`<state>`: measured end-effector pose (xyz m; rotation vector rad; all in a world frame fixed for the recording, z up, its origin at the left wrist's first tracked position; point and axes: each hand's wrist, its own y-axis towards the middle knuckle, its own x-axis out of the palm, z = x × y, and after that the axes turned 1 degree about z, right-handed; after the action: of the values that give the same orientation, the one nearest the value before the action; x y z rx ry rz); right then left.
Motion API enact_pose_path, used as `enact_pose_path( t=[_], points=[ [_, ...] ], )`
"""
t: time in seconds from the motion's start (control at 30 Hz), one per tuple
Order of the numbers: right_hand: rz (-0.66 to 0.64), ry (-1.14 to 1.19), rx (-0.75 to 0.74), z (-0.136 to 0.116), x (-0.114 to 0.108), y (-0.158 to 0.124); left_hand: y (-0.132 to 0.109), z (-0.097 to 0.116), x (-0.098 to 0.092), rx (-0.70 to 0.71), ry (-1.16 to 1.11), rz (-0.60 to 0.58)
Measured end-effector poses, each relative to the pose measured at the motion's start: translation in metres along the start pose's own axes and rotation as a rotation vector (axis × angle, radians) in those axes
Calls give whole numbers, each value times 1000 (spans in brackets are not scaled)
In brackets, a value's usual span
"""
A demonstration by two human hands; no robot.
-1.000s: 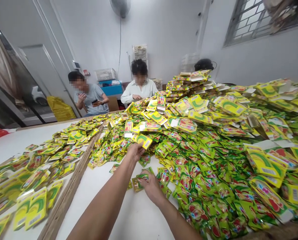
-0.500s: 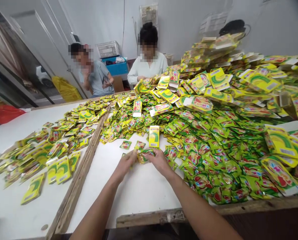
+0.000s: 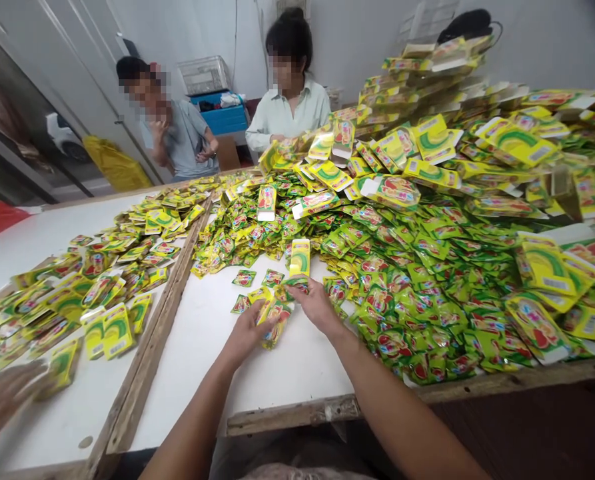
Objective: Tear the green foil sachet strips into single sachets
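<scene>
Left hand (image 3: 248, 331), head view: closed round several packets (image 3: 276, 325)
Right hand (image 3: 320, 309): fingertips pinching a packet (image 3: 298, 285), nearer the box (image 3: 300, 257)
Box: on the table (image 3: 302, 377), just beyond the right hand, long axis pointing away from the table's near edge

The left fingers (image 3: 264, 327) partly hide a sachet (image 3: 279, 312); the left edge crops a co-worker's hand (image 3: 13, 393).
</scene>
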<state>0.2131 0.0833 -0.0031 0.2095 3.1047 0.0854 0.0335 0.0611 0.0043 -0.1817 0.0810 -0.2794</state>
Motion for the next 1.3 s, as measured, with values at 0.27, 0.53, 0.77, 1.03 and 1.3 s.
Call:
enact_pose_path(
  t=[0.27, 0.53, 0.77, 1.03, 1.3],
  points=[
    [-162, -321, -131, -5, -2, -7, 0, 6, -6, -8, 59, -141],
    [-46, -259, -177, -1, 5, -8, 4, 2, -6, -85, -141, -32],
    [-16, -449, -289, -3, 8, -11, 5, 4, -9, -123, -202, -50],
    [-220, -380, -140, 0, 21, -19, 3, 5, 1, -130, -298, -36],
    [-219, -390, -144, -6, 32, -22, -1, 16, 3, -30, -254, 10]
  ],
)
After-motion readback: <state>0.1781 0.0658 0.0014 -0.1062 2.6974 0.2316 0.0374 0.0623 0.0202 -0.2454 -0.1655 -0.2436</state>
